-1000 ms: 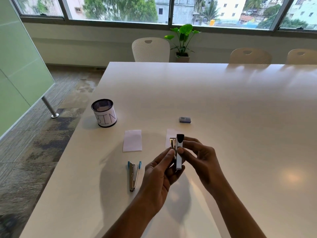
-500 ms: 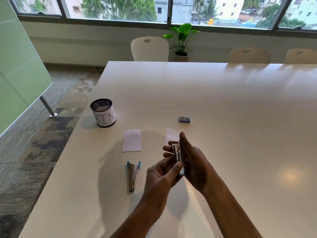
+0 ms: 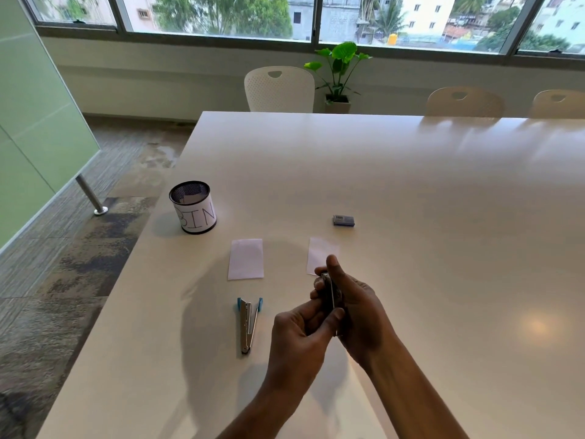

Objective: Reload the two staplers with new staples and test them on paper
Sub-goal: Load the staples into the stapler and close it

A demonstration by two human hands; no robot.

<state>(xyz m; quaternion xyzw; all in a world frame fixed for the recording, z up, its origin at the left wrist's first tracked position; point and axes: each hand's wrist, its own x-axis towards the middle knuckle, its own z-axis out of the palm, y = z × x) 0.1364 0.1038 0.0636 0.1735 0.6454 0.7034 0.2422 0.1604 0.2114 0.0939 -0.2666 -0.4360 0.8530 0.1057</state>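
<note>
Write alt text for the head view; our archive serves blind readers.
Two hands, left hand and right hand, hold a small stapler above a white table. A blue-tipped stapler lies left, with two paper slips, a staple box and a mesh bin beyond.

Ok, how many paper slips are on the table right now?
2. One paper slip lies beyond the blue stapler; the other slip lies further right, its near edge hidden behind the right hand.
</note>
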